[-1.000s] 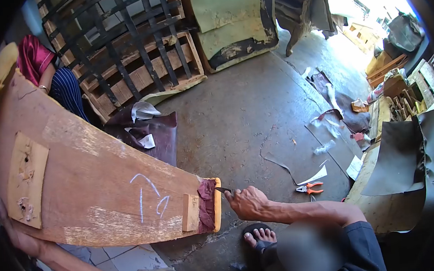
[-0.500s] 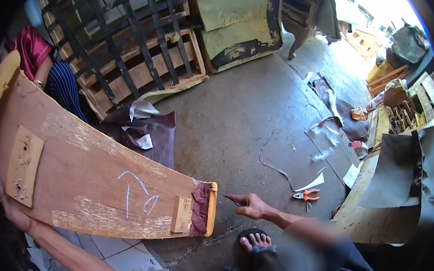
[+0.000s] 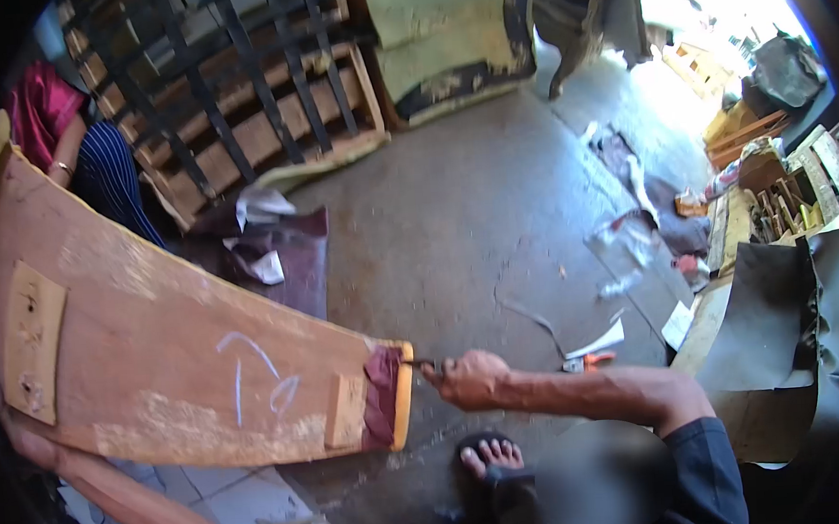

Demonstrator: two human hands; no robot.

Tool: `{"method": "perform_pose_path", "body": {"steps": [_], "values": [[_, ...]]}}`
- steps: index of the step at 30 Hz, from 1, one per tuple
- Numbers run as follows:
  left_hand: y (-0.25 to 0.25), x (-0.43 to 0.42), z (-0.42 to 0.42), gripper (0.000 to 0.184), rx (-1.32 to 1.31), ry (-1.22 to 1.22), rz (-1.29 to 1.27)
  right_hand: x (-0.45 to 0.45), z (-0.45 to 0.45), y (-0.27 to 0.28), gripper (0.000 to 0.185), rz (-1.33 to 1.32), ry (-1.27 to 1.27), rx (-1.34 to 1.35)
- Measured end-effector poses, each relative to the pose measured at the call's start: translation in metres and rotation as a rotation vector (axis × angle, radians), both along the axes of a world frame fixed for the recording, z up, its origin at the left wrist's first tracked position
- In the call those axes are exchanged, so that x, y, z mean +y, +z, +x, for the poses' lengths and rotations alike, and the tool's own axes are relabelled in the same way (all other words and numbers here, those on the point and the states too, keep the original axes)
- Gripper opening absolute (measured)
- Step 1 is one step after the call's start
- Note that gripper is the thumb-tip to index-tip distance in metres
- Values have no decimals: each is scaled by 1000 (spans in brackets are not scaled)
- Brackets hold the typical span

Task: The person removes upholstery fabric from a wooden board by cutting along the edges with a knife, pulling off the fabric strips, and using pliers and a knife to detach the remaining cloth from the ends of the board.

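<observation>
A long curved wooden panel (image 3: 174, 325) with chalk marks spans the left side. Its narrow right end has maroon fabric (image 3: 383, 399) folded over it and a yellow foam edge (image 3: 404, 407). My right hand (image 3: 470, 379) is closed around a small dark pointed tool (image 3: 420, 363), whose tip meets the foam edge near the fabric's top corner. At the far left my left hand (image 3: 29, 441) lies against the panel's lower edge; its fingers are dark and mostly hidden.
A webbed wooden frame (image 3: 258, 128) stands behind, near a seated person in a maroon top (image 3: 46, 117). Maroon scraps (image 3: 299, 255) and orange-handled pliers (image 3: 589, 361) lie on the floor. Wood pieces (image 3: 786, 206) and dark sheets (image 3: 754, 318) are at the right.
My right hand moved away from the panel's end, then came back to it with the tool. The view has shifted slightly, and my left hand stays at the panel.
</observation>
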State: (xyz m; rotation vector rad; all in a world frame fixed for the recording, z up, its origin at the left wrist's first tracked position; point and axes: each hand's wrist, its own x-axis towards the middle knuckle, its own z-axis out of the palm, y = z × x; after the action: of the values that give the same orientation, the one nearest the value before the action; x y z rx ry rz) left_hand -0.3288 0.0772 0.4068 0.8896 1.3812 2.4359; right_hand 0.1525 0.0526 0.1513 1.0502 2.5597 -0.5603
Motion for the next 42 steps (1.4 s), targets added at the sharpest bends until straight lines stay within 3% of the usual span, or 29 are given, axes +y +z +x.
{"method": "perform_pose_path", "body": {"steps": [3, 6, 7, 9, 10, 11, 13, 15, 17, 22, 31, 33, 35, 36, 37, 39, 42], "values": [[-6, 20, -33, 54, 21, -42, -21, -5, 10, -27, 56, -10, -149, 101], [-18, 18, -67, 55, 14, -133, -19, -13, 27, -39, 66, -433, -561, 439], [-20, 17, -64, 55, 18, -136, -8, -38, 33, -105, 66, -666, -801, 748], [-12, 13, -58, 69, 138, -76, -78, -76, 4, -162, 67, -238, -754, 1124], [-5, 10, -34, 70, 118, -88, -47, -77, 1, -120, 64, -368, -894, 835], [-6, 0, -31, 70, 108, -84, -60, -76, 5, -88, 64, -377, -896, 820], [-3, -3, -26, 68, -12, -140, -35, -50, 10, -36, 64, -58, -507, 295], [3, -2, -12, 62, -63, -139, 3, -31, 3, -4, 59, -60, -438, 202], [-1, -2, -17, 57, 80, -66, -10, -24, -5, 5, 56, 13, -262, 67], [-8, 2, -26, 55, 127, 4, -23, -25, -11, 22, 53, -4, -183, 5], [-8, 2, -41, 50, 118, 152, -71, -41, -34, -25, 62, 32, -310, -2], [-19, 1, -79, 49, 164, 131, -75, -48, -16, -41, 72, -113, -442, 276], [-40, 1, -131, 48, 272, 109, -102, -53, -8, -52, 81, -157, -512, 345], [-14, 6, -43, 49, 32, 104, -39, -47, -1, -55, 81, -166, -478, 395], [-7, 8, -48, 49, 37, 97, -10, -43, 4, -55, 81, -175, -443, 446], [-5, 2, -69, 52, 349, -17, 10, -52, 4, -41, 78, -205, -438, 401], [20, 6, -2, 60, 247, -202, 27, -55, -20, -33, 60, 79, -402, 172]]}}
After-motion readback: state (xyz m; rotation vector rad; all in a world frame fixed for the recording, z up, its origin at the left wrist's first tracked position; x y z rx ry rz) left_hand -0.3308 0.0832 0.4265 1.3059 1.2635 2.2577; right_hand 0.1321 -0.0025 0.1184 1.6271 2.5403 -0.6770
